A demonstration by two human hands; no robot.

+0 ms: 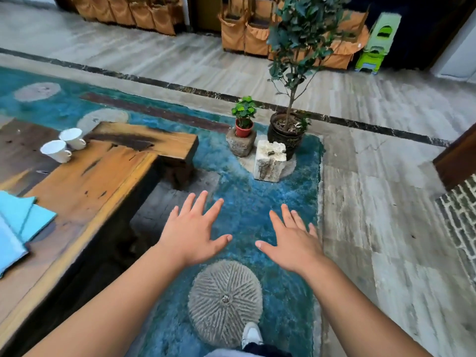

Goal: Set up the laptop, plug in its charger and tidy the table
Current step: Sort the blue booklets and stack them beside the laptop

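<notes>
Both hands, left (192,234) and right (292,242), hover flat-fingered, grasping nothing, beside the wooden table (85,181); the person should turn toward it to find the laptop.

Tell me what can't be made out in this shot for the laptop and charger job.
- Laptop and charger: none in the head view; the table is cut by the left edge.
- Blue cloths: partly cut off left.
- Cups: insides hidden by their tilt.
- Left hand, right hand: palms hidden, facing down.
</notes>
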